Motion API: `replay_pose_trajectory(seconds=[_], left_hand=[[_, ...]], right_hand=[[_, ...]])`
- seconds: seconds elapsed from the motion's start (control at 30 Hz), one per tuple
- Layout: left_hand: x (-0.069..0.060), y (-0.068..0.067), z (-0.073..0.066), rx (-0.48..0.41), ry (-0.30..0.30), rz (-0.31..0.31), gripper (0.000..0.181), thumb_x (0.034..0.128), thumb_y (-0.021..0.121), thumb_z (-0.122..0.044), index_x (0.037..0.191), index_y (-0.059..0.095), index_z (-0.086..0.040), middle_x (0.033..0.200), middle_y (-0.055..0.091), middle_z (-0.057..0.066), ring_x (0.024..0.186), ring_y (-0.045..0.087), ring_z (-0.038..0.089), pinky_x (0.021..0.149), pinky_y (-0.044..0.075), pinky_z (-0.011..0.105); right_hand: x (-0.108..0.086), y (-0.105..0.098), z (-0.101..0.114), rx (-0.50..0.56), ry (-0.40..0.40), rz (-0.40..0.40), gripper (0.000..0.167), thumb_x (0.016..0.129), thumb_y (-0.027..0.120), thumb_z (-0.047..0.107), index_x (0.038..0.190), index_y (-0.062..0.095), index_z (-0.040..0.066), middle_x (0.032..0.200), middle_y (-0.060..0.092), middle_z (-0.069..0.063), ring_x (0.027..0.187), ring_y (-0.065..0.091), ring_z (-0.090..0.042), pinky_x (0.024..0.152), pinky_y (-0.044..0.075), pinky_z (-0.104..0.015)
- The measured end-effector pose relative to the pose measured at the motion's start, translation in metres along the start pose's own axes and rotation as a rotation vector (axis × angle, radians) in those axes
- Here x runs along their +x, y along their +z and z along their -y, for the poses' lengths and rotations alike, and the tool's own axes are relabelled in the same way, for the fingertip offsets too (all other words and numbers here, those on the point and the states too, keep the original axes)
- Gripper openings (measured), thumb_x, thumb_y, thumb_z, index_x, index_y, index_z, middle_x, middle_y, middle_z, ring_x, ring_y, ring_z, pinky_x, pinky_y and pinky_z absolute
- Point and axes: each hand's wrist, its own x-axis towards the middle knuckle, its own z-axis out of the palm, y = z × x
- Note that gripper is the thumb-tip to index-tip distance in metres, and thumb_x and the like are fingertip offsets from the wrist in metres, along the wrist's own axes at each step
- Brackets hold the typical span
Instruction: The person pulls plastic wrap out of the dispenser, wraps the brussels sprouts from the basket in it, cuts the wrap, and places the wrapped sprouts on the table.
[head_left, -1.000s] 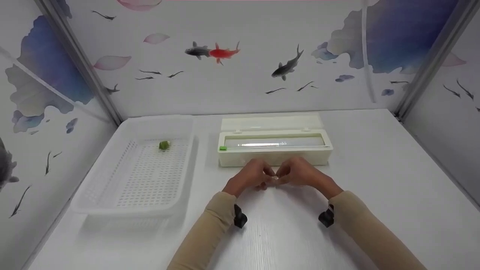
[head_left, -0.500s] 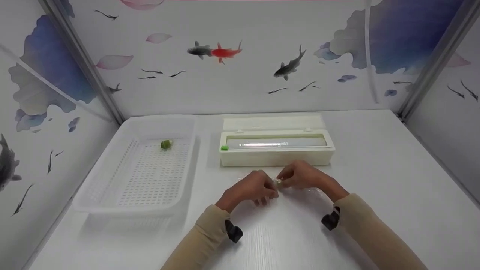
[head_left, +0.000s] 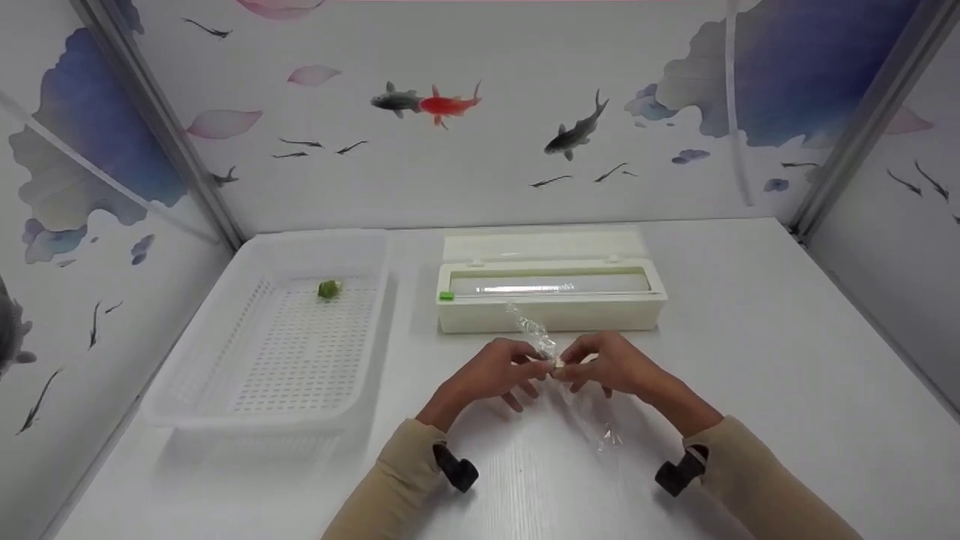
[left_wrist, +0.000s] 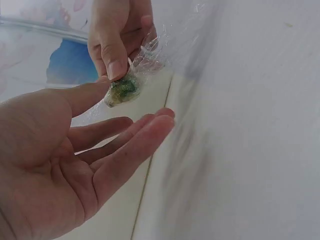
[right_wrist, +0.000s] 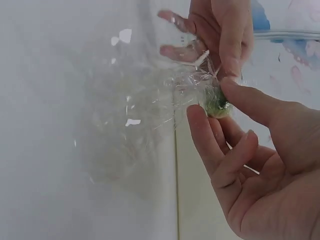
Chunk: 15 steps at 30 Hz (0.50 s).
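Between both hands is a small green-and-pale piece (right_wrist: 216, 104), maybe a vegetable, wrapped in clear cling film. My right hand (head_left: 619, 361) pinches it between thumb and fingers. My left hand (head_left: 491, 367) meets it from the other side with its thumb at the piece, the index finger partly hidden and the other fingers spread loosely. Crinkled cling film (head_left: 534, 328) sticks out in a twist toward the box, and a loose sheet trails toward the front. Just behind the hands stands a cream cling film dispenser (head_left: 551, 316), lid raised, film roll (head_left: 600, 283) inside.
A white perforated basket (head_left: 375, 360) stands on the left of the white table (head_left: 750, 337). Inside it lies a small green piece (head_left: 328, 289). The green slider (head_left: 446, 296) sits at the dispenser's left end. Printed wall panels (head_left: 487, 180) close off the back and sides.
Both hands have come slightly toward the front edge, away from the dispenser. The twisted film tail and trailing sheet now show clearly around the wrapped piece. Basket and dispenser stay put.
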Motion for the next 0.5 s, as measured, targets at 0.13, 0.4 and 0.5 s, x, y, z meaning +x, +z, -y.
replay_pose_trajectory(seconds=[0.13, 0.4, 0.5], left_hand=[[0.002, 0.003, 0.006, -0.122, 0.041, -0.013, 0.023, 0.0962, 0.069, -0.023, 0.11, 0.073, -0.006, 0.102, 0.074, 0.011, 0.087, 0.076, 0.03, 0.064, 0.064, 0.035], [0.004, 0.008, 0.017, -0.362, -0.01, -0.008, 0.028, 0.0949, 0.07, -0.018, 0.116, 0.071, -0.001, 0.102, 0.076, 0.013, 0.085, 0.075, 0.021, 0.075, 0.065, 0.038], [0.004, 0.009, 0.023, -0.434, -0.036, -0.001, 0.029, 0.0958, 0.068, -0.019, 0.118, 0.07, 0.0, 0.105, 0.075, 0.014, 0.085, 0.076, 0.023, 0.076, 0.065, 0.039]], right_hand=[[-0.009, 0.011, 0.001, 0.102, 0.034, -0.009, 0.031, 0.086, 0.079, 0.031, 0.101, 0.067, 0.006, 0.096, 0.072, -0.007, 0.079, 0.075, -0.017, 0.046, 0.043, -0.023], [-0.015, 0.016, -0.007, 0.169, 0.03, 0.031, 0.037, 0.09, 0.075, 0.036, 0.11, 0.067, 0.006, 0.108, 0.071, -0.008, 0.081, 0.075, -0.018, 0.05, 0.051, -0.024], [-0.014, 0.013, -0.01, 0.163, 0.023, 0.06, 0.039, 0.093, 0.071, 0.038, 0.116, 0.067, 0.006, 0.115, 0.071, -0.011, 0.083, 0.074, -0.018, 0.056, 0.057, -0.028]])
